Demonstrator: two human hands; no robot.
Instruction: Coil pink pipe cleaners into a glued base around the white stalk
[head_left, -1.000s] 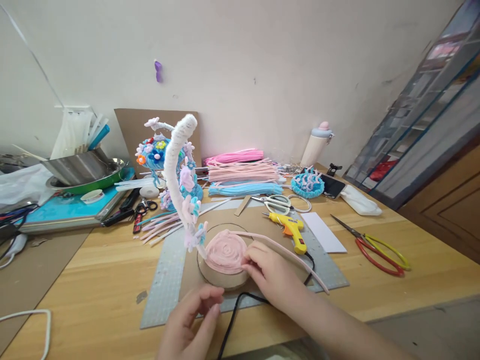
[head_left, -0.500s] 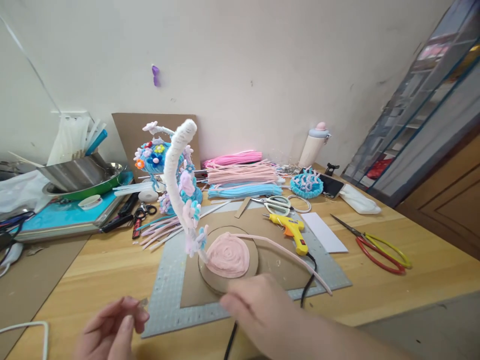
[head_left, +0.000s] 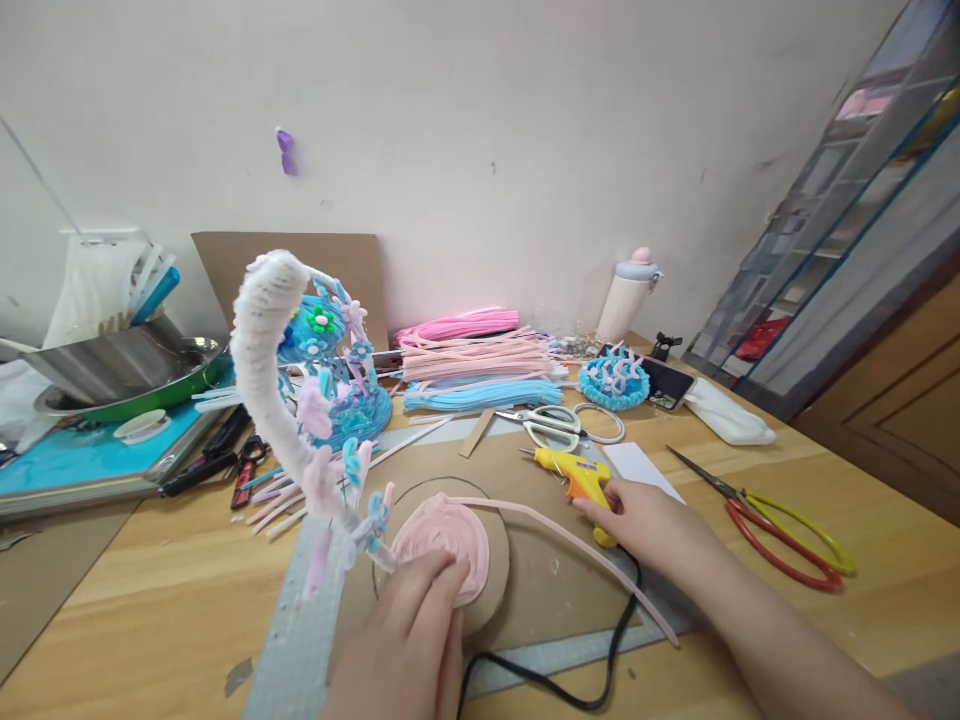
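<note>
Pale bottle [head_left: 624,302] near dark phone [head_left: 669,384]

Pink coil [head_left: 469,530], wound flat on round cardboard disc [head_left: 500,555]; loose pink tail [head_left: 517,508] from coil's twelve o'clock toward four. White fuzzy stem [head_left: 256,375], flower-dotted, arching up at disc's nine o'clock. Yellow glue gun [head_left: 574,469] on side, coil's two o'clock, nozzle toward nine.

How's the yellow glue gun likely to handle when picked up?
The glue gun is probably rigid, given its hard-looking molded body. Its black cord may drag or tug, since it trails in a long curve toward the person.
</note>
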